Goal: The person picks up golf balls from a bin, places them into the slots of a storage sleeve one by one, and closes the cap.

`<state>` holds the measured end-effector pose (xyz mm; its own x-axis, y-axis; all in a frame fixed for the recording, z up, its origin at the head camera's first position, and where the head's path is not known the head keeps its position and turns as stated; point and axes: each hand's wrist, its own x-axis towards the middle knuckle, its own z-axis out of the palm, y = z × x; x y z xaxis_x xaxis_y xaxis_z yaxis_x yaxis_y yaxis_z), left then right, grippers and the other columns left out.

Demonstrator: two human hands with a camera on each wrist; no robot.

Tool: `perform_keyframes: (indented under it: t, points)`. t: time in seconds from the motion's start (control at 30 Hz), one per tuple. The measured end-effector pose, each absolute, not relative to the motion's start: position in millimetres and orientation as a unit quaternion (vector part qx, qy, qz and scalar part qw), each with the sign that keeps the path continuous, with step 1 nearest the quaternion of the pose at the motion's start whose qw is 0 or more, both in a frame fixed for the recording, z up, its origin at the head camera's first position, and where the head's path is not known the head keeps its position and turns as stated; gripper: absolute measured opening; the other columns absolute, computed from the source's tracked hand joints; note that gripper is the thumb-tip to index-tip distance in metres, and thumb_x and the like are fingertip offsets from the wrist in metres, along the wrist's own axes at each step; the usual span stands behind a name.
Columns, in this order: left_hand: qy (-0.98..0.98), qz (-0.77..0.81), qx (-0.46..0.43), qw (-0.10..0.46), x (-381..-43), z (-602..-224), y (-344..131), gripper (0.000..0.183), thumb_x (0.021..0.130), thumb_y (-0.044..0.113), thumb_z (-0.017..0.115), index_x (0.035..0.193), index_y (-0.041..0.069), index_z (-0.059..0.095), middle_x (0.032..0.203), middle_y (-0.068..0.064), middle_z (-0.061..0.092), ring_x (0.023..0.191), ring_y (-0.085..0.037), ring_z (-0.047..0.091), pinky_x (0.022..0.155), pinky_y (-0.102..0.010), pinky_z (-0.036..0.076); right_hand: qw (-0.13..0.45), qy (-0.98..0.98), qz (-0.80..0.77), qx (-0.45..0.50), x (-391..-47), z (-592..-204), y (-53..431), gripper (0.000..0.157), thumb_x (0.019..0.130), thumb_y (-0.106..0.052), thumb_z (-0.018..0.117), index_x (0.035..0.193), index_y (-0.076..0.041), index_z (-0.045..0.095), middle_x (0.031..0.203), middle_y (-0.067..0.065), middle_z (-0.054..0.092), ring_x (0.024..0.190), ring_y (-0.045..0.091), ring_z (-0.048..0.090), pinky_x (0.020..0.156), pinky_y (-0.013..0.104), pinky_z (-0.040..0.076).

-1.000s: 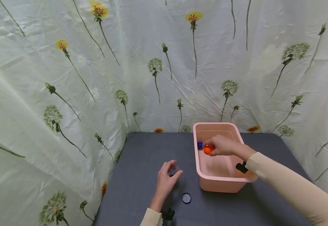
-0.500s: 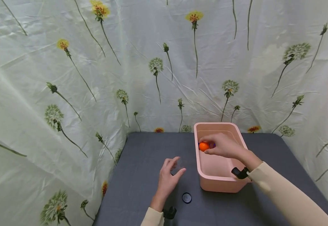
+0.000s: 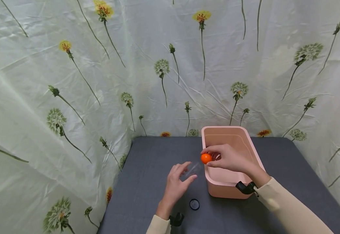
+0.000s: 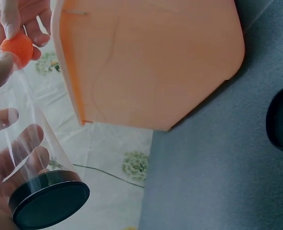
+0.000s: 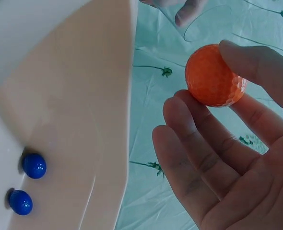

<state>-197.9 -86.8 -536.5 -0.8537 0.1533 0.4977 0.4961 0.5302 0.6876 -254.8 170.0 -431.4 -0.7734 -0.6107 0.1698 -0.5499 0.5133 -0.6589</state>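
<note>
My right hand (image 3: pixel 229 158) pinches an orange golf ball (image 5: pixel 211 79) between thumb and fingers, over the left rim of the pink bin (image 3: pixel 221 192). A clear tube (image 4: pixel 24 112) with a black base cap (image 4: pixel 50 203) is in my left hand (image 3: pixel 176 183), thumb on one side and fingers curled round the other. Its uncapped mouth tilts toward the ball, which appears right by the rim in the left wrist view. Two blue balls (image 5: pixel 34 166) lie inside the bin in the right wrist view; my right hand and the bin wall hide them from the head view.
A round black lid (image 3: pixel 194 204) lies on the dark grey table (image 3: pixel 152 156), in front of the bin and right of my left wrist. Behind and at the left hangs a pale curtain (image 3: pixel 99 81) with printed dandelions.
My right hand has carried the orange golf ball from inside the bin leftward to its left rim. My left hand has shifted slightly right and up with the tube, toward the ball.
</note>
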Motion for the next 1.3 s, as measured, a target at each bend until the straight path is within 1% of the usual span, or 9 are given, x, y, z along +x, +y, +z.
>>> perform_keyframes:
  t: [0.13, 0.23, 0.37, 0.5, 0.77, 0.9, 1.1, 1.2, 1.3]
  points:
    - [-0.857, -0.432, -0.201, 0.196, -196.1, -532.8, -85.3, 0.05, 0.088, 0.046, 0.076, 0.134, 0.028, 0.063, 0.097, 0.006, 0.06, 0.089, -0.02, 0.058, 0.076, -0.032, 0.053, 0.066, 0.864, -0.36, -0.346, -252.1, -427.1, 167.0, 0.038, 0.088, -0.023, 0.08, 0.125, -0.026, 0.07, 0.108, -0.011, 0.068, 0.091, 0.011, 0.064, 0.078, 0.029, 0.056]
    - [-0.857, -0.426, -0.208, 0.201, -195.0, -530.9, -84.7, 0.05, 0.089, 0.046, 0.075, 0.134, 0.027, 0.064, 0.097, 0.003, 0.061, 0.088, -0.015, 0.056, 0.074, -0.031, 0.051, 0.078, 0.859, -0.357, -0.359, -251.2, -425.6, 164.5, 0.037, 0.089, -0.026, 0.079, 0.124, -0.03, 0.069, 0.107, -0.011, 0.068, 0.091, 0.011, 0.064, 0.079, 0.03, 0.056]
    - [-0.861, -0.413, -0.213, 0.207, -193.9, -528.9, -84.8, 0.051, 0.088, 0.046, 0.075, 0.134, 0.027, 0.064, 0.096, 0.0, 0.062, 0.086, -0.008, 0.05, 0.071, -0.026, 0.047, 0.085, 0.851, -0.361, -0.371, -250.3, -426.6, 162.1, 0.035, 0.09, -0.026, 0.078, 0.123, -0.03, 0.069, 0.105, -0.012, 0.068, 0.09, 0.011, 0.064, 0.08, 0.032, 0.056]
    - [-0.864, -0.398, -0.22, 0.215, -193.3, -525.9, -85.1, 0.052, 0.086, 0.042, 0.079, 0.133, 0.026, 0.065, 0.096, -0.001, 0.062, 0.084, -0.01, 0.048, 0.068, -0.024, 0.045, 0.086, 0.849, -0.361, -0.376, -249.7, -428.1, 160.8, 0.034, 0.091, -0.028, 0.078, 0.123, -0.03, 0.069, 0.102, -0.013, 0.068, 0.089, 0.011, 0.064, 0.079, 0.032, 0.056]
    - [-0.875, -0.367, -0.221, 0.224, -191.3, -518.9, -84.1, 0.054, 0.082, 0.039, 0.084, 0.131, 0.025, 0.066, 0.095, 0.002, 0.06, 0.086, -0.011, 0.048, 0.068, -0.024, 0.043, 0.089, 0.846, -0.358, -0.385, -248.3, -428.1, 159.8, 0.035, 0.09, -0.034, 0.078, 0.124, -0.028, 0.069, 0.101, -0.013, 0.069, 0.085, 0.011, 0.063, 0.076, 0.031, 0.055]
    - [-0.875, -0.369, -0.225, 0.218, -190.0, -519.0, -83.5, 0.052, 0.083, 0.041, 0.083, 0.13, 0.023, 0.067, 0.095, 0.002, 0.06, 0.086, -0.015, 0.051, 0.067, -0.024, 0.042, 0.098, 0.844, -0.362, -0.383, -246.9, -428.3, 160.1, 0.037, 0.09, -0.036, 0.078, 0.124, -0.026, 0.069, 0.1, -0.011, 0.069, 0.084, 0.013, 0.064, 0.075, 0.031, 0.055]
    - [-0.873, -0.374, -0.228, 0.216, -189.4, -520.2, -83.0, 0.052, 0.083, 0.041, 0.083, 0.129, 0.025, 0.067, 0.099, 0.007, 0.059, 0.088, -0.011, 0.05, 0.068, -0.024, 0.045, 0.099, 0.843, -0.368, -0.379, -246.1, -429.8, 161.3, 0.037, 0.09, -0.039, 0.076, 0.125, -0.029, 0.068, 0.093, -0.009, 0.067, 0.083, 0.011, 0.065, 0.076, 0.031, 0.056]
    - [-0.871, -0.383, -0.225, 0.209, -188.4, -519.2, -83.1, 0.051, 0.084, 0.043, 0.081, 0.13, 0.026, 0.067, 0.099, 0.008, 0.059, 0.087, -0.014, 0.051, 0.067, -0.023, 0.045, 0.096, 0.842, -0.37, -0.381, -245.7, -431.0, 161.6, 0.036, 0.091, -0.04, 0.075, 0.125, -0.03, 0.068, 0.094, -0.009, 0.067, 0.084, 0.011, 0.066, 0.078, 0.031, 0.056]
    - [-0.869, -0.394, -0.221, 0.204, -188.0, -519.9, -83.8, 0.051, 0.085, 0.044, 0.08, 0.131, 0.026, 0.066, 0.096, 0.009, 0.058, 0.084, -0.015, 0.051, 0.065, -0.022, 0.043, 0.099, 0.837, -0.377, -0.385, -245.3, -430.6, 161.5, 0.037, 0.091, -0.038, 0.075, 0.126, -0.029, 0.068, 0.1, -0.009, 0.068, 0.088, 0.011, 0.066, 0.08, 0.033, 0.056]
